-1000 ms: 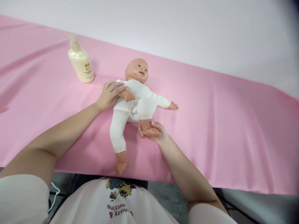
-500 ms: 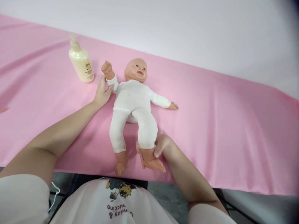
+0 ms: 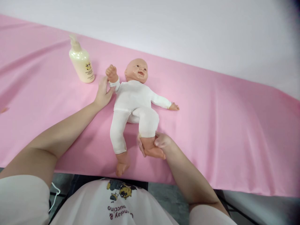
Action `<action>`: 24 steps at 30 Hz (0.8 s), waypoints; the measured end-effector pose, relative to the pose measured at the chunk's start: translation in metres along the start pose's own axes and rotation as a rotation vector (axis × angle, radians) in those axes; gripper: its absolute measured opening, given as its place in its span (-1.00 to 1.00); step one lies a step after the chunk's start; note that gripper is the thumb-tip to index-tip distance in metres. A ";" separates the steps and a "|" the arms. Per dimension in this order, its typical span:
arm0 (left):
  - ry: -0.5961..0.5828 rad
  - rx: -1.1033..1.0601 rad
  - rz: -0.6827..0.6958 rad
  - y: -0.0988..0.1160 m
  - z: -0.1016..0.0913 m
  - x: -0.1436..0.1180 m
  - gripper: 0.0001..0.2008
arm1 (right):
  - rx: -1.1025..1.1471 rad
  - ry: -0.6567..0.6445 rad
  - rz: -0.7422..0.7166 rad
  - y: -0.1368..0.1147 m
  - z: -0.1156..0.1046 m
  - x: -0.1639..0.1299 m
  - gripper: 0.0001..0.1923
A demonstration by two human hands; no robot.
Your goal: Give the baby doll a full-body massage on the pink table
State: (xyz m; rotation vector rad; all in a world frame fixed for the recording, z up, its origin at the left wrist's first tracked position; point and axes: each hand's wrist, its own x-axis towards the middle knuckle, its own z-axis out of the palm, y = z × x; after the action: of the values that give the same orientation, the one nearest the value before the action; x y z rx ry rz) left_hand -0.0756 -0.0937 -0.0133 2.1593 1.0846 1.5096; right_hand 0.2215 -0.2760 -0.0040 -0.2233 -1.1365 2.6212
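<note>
A baby doll (image 3: 132, 97) with a white cloth body lies on its back on the pink cloth (image 3: 199, 125), head away from me. My left hand (image 3: 103, 93) is closed around its bent arm on the left side, thumb against the sleeve, the doll's fist pointing up. My right hand (image 3: 161, 141) grips the ankle of the leg on the right and holds it a little raised with the knee bent; some of its fingers are hidden behind the foot. The doll's other leg and other arm lie stretched out, touched by neither hand.
A pump bottle (image 3: 82, 64) of pale yellow liquid stands left of the doll, beyond my left hand. Behind the pink-covered table is a white surface (image 3: 187, 31). The table's near edge runs just in front of my body, with a white cord (image 3: 56, 191) below it.
My right hand has pushed the doll's foot up toward its body, bending that knee more. The doll's held arm has tilted inward toward its head, with my left hand nearly in place.
</note>
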 end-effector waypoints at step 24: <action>-0.139 0.208 0.133 0.031 -0.003 -0.001 -0.52 | -0.002 0.384 -0.200 -0.012 0.010 0.010 -0.49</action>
State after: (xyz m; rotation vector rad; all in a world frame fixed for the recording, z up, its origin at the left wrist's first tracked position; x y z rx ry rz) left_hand -0.0654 -0.1162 0.0062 2.4810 1.1131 1.3269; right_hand 0.2115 -0.2720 0.0117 -0.5560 -0.9722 2.2735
